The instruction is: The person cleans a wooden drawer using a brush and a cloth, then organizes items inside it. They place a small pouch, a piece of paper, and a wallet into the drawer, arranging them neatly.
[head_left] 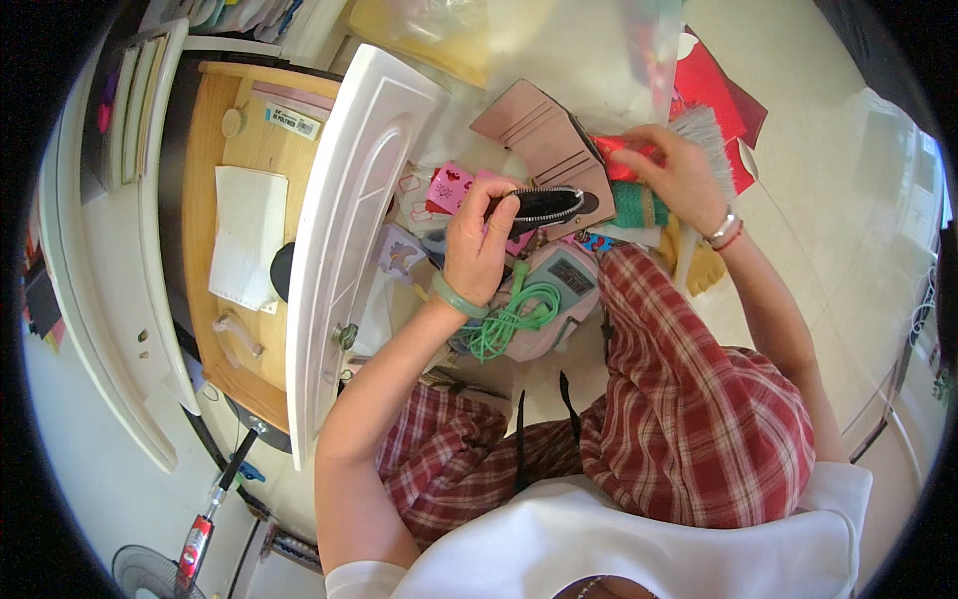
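My left hand (477, 240) is closed round a small zip pouch (547, 205), whose metal-toothed mouth gapes and shows a black inside. Just beyond it, a pink wallet (534, 122) stands spread apart with card slots showing. My right hand (684, 182) is to the right of the wallet, its thumb and fingers round a shiny red packet (617, 158). Below my left hand, a bundled green cord (519, 317) lies on a pale pink device with a grey screen (569, 282). Pink cards (454, 190) lie behind my left fingers.
On the left, a wooden drawer (200, 240) with a white front (349, 230) is pulled out, holding a white paper (244, 235). Red paper (704, 75), a grey brush (704, 135) and a green knitted piece (634, 205) lie around my right hand. A clear plastic bag (589, 50) is beyond.
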